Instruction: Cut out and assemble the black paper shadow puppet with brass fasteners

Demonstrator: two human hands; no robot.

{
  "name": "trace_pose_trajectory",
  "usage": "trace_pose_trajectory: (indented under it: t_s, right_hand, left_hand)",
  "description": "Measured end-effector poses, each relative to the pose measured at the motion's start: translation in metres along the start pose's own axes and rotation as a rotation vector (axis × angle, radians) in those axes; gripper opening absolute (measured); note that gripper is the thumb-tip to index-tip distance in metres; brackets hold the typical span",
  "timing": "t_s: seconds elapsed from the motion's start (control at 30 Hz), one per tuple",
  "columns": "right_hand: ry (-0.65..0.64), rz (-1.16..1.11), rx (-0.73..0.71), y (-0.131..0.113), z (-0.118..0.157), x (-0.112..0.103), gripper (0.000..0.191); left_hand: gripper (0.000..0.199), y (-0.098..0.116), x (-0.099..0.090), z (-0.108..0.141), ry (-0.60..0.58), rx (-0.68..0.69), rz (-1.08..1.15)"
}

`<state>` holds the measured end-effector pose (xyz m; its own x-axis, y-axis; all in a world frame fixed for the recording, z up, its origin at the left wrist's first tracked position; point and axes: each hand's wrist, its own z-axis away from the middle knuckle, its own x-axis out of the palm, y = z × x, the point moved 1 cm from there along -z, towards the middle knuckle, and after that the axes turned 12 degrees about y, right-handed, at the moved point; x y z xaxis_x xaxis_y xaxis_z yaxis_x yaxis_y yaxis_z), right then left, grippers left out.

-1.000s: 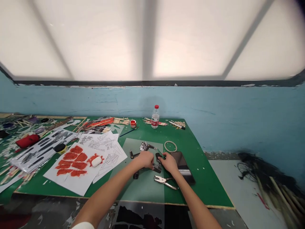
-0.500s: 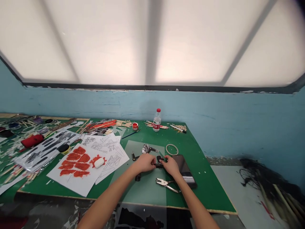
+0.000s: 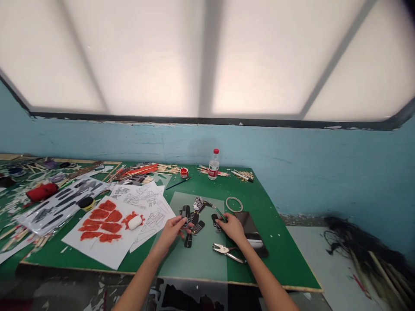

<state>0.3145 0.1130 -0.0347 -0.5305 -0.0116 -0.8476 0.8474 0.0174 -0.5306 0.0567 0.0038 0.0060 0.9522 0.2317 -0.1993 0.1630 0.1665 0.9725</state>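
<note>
My left hand (image 3: 173, 230) pinches a black cut-out piece (image 3: 186, 211) and holds it up over the left part of a translucent sheet (image 3: 194, 270). Beside its fingers lies a jointed black-and-white paper figure (image 3: 198, 204) with a patterned head and striped limbs. My right hand (image 3: 232, 226) is closed around a thin green pen-like tool (image 3: 219, 211), whose tip points up and left. At the right fingertips is another black cut-out piece (image 3: 215, 220); whether they grip it or only touch it I cannot tell. A metal hole punch (image 3: 228, 252) lies below my right hand.
A dark flat device (image 3: 251, 233) and a pale ring (image 3: 234, 204) lie on the right. Behind stand a water bottle (image 3: 213, 166) and a red paint jar (image 3: 184, 172). Red-painted paper (image 3: 97, 248) with a white case (image 3: 135, 222) lies left, near a plastic-wrapped sheet (image 3: 42, 220).
My left hand has moved left, away from my right hand, and now holds up a black piece. More of the figure shows. My right hand has barely moved.
</note>
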Motion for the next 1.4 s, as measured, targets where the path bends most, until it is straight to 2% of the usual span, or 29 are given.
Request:
trace_pose_trajectory:
  t_s: [0.17,0.33,0.47,0.67,0.8,0.93,1.07,1.2,1.3,1.33,1.4]
  right_hand:
    - [0.013,0.018,0.007,0.0,0.0,0.001,0.031]
    - [0.029,0.038,0.017,-0.003,0.001,0.004,0.032]
    - [0.054,0.039,0.002,-0.007,0.003,0.002,0.036]
    - [0.101,0.005,-0.131,-0.013,0.022,-0.01,0.038]
    - [0.149,0.044,-0.206,-0.017,0.035,-0.013,0.025]
    - [0.21,0.097,-0.21,-0.02,0.032,-0.011,0.022]
    - [0.23,0.163,-0.217,-0.023,0.024,-0.007,0.021]
    - [0.247,0.241,-0.227,-0.03,0.027,-0.003,0.018]
    - [0.281,0.282,-0.231,-0.027,0.042,-0.01,0.024]
    - [0.292,0.282,-0.261,-0.023,0.051,-0.014,0.027]
    - [0.295,0.25,-0.429,-0.01,0.074,-0.024,0.035]
  left_hand:
    - [0.055,-0.006,-0.022,0.015,0.125,-0.186,0.301]
    - [0.051,-0.003,-0.026,0.017,0.129,-0.247,0.377]
    - [0.047,-0.004,-0.025,0.015,0.118,-0.237,0.427]
    - [0.047,-0.017,-0.029,0.012,0.153,-0.176,0.384]
    - [0.047,-0.022,-0.032,-0.008,0.153,-0.117,0.322]
    - [0.051,-0.02,-0.025,-0.046,0.118,-0.032,0.266]
    - [0.054,-0.016,-0.011,-0.073,0.023,0.044,0.23]
    - [0.053,-0.017,0.005,-0.079,-0.104,0.078,0.222]
    - [0.05,-0.022,0.012,-0.078,-0.174,0.095,0.228]
    - [0.049,-0.024,0.013,-0.077,-0.192,0.099,0.23]
    - [0.047,-0.027,0.013,-0.076,-0.223,0.101,0.232]
